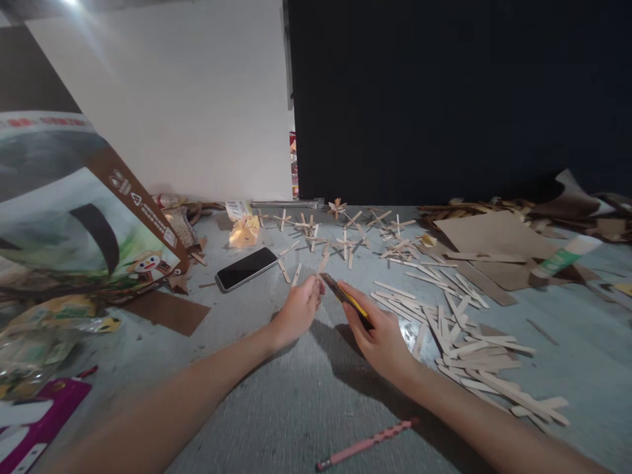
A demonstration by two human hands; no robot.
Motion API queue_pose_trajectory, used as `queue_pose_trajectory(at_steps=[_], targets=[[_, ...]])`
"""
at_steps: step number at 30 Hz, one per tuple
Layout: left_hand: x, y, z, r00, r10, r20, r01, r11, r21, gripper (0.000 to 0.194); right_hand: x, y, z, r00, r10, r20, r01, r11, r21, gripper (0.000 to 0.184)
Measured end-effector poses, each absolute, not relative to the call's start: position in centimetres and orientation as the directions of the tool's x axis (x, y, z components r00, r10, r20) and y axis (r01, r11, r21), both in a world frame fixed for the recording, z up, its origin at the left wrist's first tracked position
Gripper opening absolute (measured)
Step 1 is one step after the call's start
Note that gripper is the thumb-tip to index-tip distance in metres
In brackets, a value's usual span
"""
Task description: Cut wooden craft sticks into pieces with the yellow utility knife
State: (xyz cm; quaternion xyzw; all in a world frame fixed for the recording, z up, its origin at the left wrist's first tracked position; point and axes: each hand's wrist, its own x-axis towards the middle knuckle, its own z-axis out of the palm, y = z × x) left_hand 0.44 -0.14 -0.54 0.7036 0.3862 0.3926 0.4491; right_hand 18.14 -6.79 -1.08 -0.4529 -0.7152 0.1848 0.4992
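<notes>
My right hand is closed around a yellow-and-black utility knife, its tip pointing up and left. My left hand is pinched on a small wooden craft stick that stands up from its fingertips, just left of the knife tip. Both hands hover over the grey floor near the middle of the view.
Several loose craft sticks lie heaped to the right, and glued stick crosses are scattered farther back. A black phone lies to the left, beside a printed cardboard box. Cardboard sheets, a glue tube and a pink pencil are nearby.
</notes>
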Motion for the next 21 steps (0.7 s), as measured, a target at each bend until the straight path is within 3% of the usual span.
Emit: queue_pose_trajectory(at_steps=[7,21], targets=[[0.3,0.0,-1.2,0.395,0.897,0.198,0.223,-0.303,0.927,0.04,18.0,-6.9,-1.2,-0.096,0.823,0.56,0.441,0.54,-0.717,0.042],[0.5,-0.3,-0.9,0.384,0.892,0.237,0.286,-0.359,0.889,0.025,17.0,-7.3,-0.8,-0.013,0.897,0.443,0.32,0.423,-0.848,0.035]])
